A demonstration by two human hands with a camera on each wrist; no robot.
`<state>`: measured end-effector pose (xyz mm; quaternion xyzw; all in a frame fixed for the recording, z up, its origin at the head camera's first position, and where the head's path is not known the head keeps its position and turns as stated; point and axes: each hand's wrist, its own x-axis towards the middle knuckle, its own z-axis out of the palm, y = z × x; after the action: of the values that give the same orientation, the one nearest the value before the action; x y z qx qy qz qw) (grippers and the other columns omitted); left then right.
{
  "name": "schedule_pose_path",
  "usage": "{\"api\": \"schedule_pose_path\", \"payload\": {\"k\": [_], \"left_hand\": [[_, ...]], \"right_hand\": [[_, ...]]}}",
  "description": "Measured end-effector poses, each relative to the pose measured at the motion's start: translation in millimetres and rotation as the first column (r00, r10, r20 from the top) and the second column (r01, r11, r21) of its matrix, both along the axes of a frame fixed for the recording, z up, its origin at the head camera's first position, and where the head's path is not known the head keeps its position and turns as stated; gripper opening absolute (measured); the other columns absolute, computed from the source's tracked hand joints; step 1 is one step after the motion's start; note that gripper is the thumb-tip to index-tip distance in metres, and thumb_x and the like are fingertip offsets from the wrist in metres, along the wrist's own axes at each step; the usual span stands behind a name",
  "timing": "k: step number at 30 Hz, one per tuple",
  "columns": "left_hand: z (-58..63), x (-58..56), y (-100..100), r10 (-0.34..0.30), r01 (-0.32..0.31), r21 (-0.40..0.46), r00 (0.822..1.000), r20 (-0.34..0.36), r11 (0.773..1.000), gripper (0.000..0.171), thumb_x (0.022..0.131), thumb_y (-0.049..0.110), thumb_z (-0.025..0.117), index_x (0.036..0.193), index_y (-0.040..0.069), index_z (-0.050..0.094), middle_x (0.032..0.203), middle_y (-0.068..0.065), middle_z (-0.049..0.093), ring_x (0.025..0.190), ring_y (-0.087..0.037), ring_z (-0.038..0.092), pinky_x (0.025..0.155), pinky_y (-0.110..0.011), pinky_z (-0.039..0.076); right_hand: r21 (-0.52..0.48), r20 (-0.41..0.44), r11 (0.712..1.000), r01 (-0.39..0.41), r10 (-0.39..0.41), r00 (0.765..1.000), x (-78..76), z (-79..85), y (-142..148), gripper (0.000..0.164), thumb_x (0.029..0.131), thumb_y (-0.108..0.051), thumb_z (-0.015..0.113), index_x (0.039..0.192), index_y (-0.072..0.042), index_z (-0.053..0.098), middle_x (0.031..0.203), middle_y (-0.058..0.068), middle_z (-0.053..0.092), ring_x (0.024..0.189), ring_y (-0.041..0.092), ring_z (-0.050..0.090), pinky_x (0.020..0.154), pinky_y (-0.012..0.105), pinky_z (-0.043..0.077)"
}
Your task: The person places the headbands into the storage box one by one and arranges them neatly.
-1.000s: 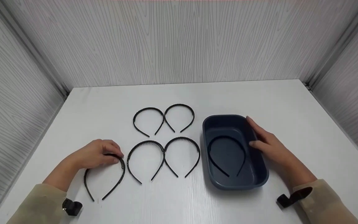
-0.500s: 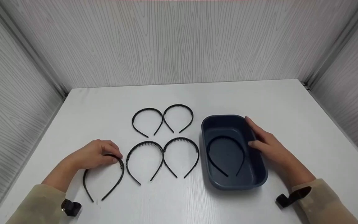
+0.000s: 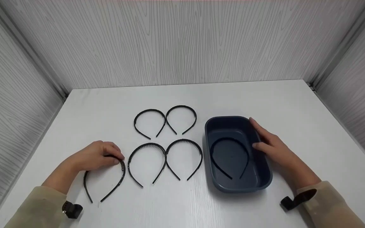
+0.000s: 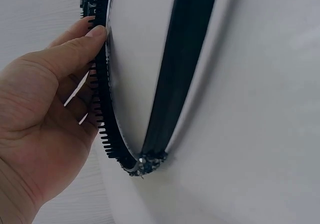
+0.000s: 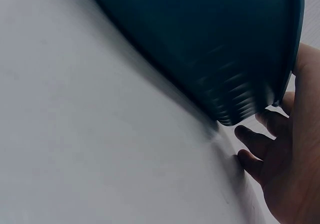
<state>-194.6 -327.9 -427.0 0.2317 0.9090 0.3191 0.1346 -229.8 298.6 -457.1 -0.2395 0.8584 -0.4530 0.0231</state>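
My left hand (image 3: 95, 157) pinches the top of a black toothed headband (image 3: 119, 183) between thumb and fingers, at the left of the table. In the left wrist view, the thumb lies over the comb teeth of this headband (image 4: 113, 129), and a sparkly cluster shows at its lower bend. On the right, my right hand (image 3: 274, 148) grips the side of a dark blue plastic bin (image 3: 241, 187), thumb over the rim and fingers outside. Another black headband (image 3: 230, 139) lies inside the bin. The right wrist view shows the bin's outer wall (image 5: 200, 34) beside the curled fingers.
Between hand and bin, several more headbands lie in two rows: a back left headband (image 3: 150, 110), a back right headband (image 3: 181, 106), a front left headband (image 3: 150, 144) and a front right headband (image 3: 184, 139). Wood-grain panels (image 3: 182, 44) enclose the white table.
The free ends of the headband in my left hand have shifted slightly up and left in the head view. My right hand and the bin stay in place.
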Motion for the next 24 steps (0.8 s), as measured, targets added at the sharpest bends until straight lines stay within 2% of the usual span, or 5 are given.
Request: {"api": "schedule_pose_path", "payload": {"k": [12, 24], "left_hand": [[3.7, -1.7, 1.6, -0.014, 0.013, -0.040, 1.000, -0.010, 0.999, 0.017, 0.098, 0.014, 0.077, 0.108, 0.025, 0.086, 0.112, 0.010, 0.074, 0.110, -0.019, 0.066, 0.100, -0.038, 0.049], [10.6, -1.5, -1.8, 0.004, -0.003, -0.016, 0.999, 0.036, 1.000, 0.016, 0.096, 0.014, 0.080, 0.107, 0.024, 0.086, 0.109, 0.007, 0.074, 0.106, -0.017, 0.066, 0.094, -0.030, 0.051]], "right_hand": [[-0.009, 0.003, 1.000, -0.001, 0.001, 1.000, 1.6, 1.0, -1.3, 0.080, 0.104, -0.011, 0.061, 0.170, -0.032, 0.022, 0.174, -0.002, 0.023, 0.159, 0.027, 0.021, 0.115, 0.011, 0.022], [0.007, -0.017, 1.000, -0.004, 0.005, 1.000, -0.7, -0.2, -1.2, 0.080, 0.104, -0.010, 0.061, 0.171, -0.028, 0.022, 0.175, -0.001, 0.022, 0.159, 0.029, 0.020, 0.116, 0.012, 0.020]]}}
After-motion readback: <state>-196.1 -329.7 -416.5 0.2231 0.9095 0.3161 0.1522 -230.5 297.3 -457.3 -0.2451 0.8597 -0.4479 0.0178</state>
